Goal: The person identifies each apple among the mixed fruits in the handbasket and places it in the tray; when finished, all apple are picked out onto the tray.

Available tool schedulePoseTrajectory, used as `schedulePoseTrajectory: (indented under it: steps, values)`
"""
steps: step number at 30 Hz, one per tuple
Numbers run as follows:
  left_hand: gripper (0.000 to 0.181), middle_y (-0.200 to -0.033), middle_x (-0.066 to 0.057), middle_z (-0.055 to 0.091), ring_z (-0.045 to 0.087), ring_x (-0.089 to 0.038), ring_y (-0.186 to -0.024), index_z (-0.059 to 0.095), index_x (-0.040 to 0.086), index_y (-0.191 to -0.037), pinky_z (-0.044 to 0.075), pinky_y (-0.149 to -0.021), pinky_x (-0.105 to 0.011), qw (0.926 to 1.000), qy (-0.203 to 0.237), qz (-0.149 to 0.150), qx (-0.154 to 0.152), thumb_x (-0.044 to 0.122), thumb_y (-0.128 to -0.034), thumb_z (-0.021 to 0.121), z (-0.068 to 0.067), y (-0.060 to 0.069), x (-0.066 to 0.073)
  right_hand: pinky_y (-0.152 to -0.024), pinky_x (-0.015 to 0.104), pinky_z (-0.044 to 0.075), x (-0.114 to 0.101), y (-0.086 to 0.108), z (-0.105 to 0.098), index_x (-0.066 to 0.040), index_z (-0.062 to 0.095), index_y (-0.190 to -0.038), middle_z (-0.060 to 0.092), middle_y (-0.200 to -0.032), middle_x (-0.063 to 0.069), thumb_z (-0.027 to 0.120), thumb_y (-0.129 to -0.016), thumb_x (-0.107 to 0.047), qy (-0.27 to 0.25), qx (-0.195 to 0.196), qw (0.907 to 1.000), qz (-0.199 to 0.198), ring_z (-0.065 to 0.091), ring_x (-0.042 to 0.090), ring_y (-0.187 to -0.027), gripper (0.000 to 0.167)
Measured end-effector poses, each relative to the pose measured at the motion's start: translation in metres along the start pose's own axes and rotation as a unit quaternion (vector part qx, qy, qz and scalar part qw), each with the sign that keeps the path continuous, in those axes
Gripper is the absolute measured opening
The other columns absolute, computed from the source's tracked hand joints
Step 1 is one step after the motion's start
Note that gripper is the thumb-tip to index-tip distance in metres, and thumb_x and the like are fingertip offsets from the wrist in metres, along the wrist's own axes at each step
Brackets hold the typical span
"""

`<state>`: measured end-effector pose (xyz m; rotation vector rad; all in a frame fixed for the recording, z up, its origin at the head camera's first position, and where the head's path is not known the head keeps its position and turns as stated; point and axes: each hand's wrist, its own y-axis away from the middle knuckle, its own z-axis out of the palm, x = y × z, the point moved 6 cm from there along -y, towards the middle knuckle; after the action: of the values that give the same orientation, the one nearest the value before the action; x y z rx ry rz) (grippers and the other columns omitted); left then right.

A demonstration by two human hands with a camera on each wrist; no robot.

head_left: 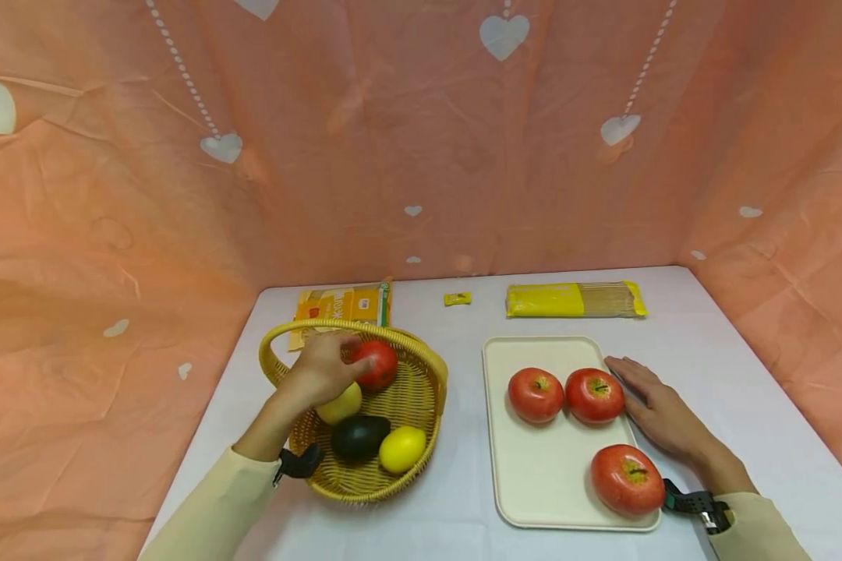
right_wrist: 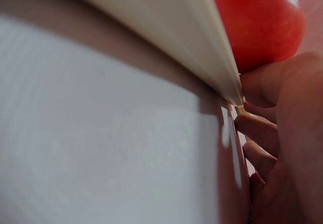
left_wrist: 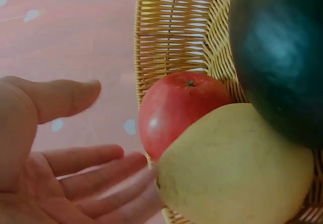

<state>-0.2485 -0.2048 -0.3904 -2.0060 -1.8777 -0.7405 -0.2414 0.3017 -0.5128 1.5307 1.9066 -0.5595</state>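
My left hand (head_left: 323, 366) reaches over the wicker basket (head_left: 431, 436), beside a round red fruit (head_left: 376, 366). Its thumb and fingers (left_wrist: 96, 176) are spread, and the left wrist view shows nothing between them. In the basket also lie a pale yellow-green pear-like fruit (left_wrist: 237, 168), a dark green avocado-like fruit (head_left: 359, 438) and a yellow lemon (head_left: 403, 449). With fingers extended, my right hand (head_left: 663, 413) lies at the right edge of the cream tray (head_left: 533, 475). The tray bears three red apples: one at left (head_left: 535, 395), one near my fingertips (head_left: 595, 396) and one in front (head_left: 627, 481).
An orange food packet (head_left: 344, 304) lies behind the basket, partly hidden by its handle. At the back are a small yellow wrapped piece (head_left: 458, 298) and a yellow pack of noodles (head_left: 575, 300). Pink cloth (head_left: 449, 156) surrounds the white table (head_left: 456, 499).
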Motion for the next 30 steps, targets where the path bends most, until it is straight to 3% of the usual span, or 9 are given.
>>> schedulePoseTrajectory:
  steps: [4, 8, 12, 16, 23, 30]
  values:
    - [0.052, -0.144, -0.027, 0.067, 0.06, -0.046, -0.14, 0.065, -0.007, -0.144, 0.052, -0.116, -0.06, 0.9986, -0.05, 0.017, -0.001, 0.026, -0.1045, 0.073, 0.008, -0.008, 0.01, -0.122, 0.085, 0.021, 0.0, 0.001, -0.001, -0.011, 0.036, -0.172, 0.029, -0.176, 0.029, 0.057, -0.114, -0.026, 0.001, 0.001, 1.0, 0.003, 0.017, 0.056, -0.164, 0.064]
    - [0.037, -0.125, -0.022, 0.074, 0.066, -0.041, -0.124, 0.074, -0.005, -0.128, 0.055, -0.108, -0.056, 0.9959, -0.078, 0.046, 0.009, 0.021, -0.1007, 0.076, 0.014, -0.013, 0.021, -0.121, 0.085, 0.021, -0.001, 0.001, -0.001, -0.011, 0.036, -0.172, 0.029, -0.176, 0.029, 0.057, -0.114, -0.026, -0.001, 0.001, 1.0, 0.002, 0.017, 0.056, -0.163, 0.063]
    - [0.032, -0.123, -0.02, 0.074, 0.065, -0.039, -0.124, 0.075, -0.001, -0.125, 0.054, -0.108, -0.055, 0.9939, -0.075, 0.076, 0.023, 0.016, -0.0973, 0.079, 0.017, -0.017, 0.026, -0.121, 0.086, 0.021, 0.0, 0.0, 0.0, -0.012, 0.036, -0.172, 0.028, -0.176, 0.029, 0.057, -0.114, -0.028, -0.005, -0.001, 1.0, 0.006, 0.017, 0.056, -0.164, 0.064]
    - [0.037, -0.126, -0.022, 0.073, 0.066, -0.038, -0.123, 0.073, -0.001, -0.128, 0.055, -0.106, -0.054, 0.9925, -0.075, 0.089, 0.037, 0.011, -0.094, 0.081, 0.02, -0.019, 0.027, -0.121, 0.086, 0.021, 0.0, 0.0, 0.0, -0.012, 0.035, -0.172, 0.028, -0.177, 0.028, 0.057, -0.114, -0.028, -0.006, -0.004, 1.0, 0.007, 0.016, 0.056, -0.164, 0.064]
    - [0.049, -0.124, -0.023, 0.071, 0.067, -0.035, -0.113, 0.066, -0.003, -0.135, 0.059, -0.096, -0.049, 0.9947, -0.068, 0.068, 0.036, 0.007, -0.0905, 0.083, 0.024, -0.026, 0.022, -0.121, 0.086, 0.02, -0.002, 0.0, -0.001, -0.012, 0.035, -0.172, 0.027, -0.177, 0.029, 0.057, -0.114, -0.027, -0.007, -0.005, 0.9999, 0.009, 0.015, 0.056, -0.164, 0.064]
    - [0.047, -0.111, -0.019, 0.07, 0.066, -0.03, -0.101, 0.068, -0.003, -0.127, 0.061, -0.087, -0.044, 0.9956, -0.077, 0.053, 0.012, 0.007, -0.0858, 0.087, 0.024, -0.03, 0.018, -0.121, 0.086, 0.02, 0.0, 0.0, 0.001, -0.012, 0.034, -0.172, 0.026, -0.177, 0.029, 0.057, -0.114, -0.028, -0.005, -0.007, 0.9998, 0.015, 0.015, 0.056, -0.164, 0.065]
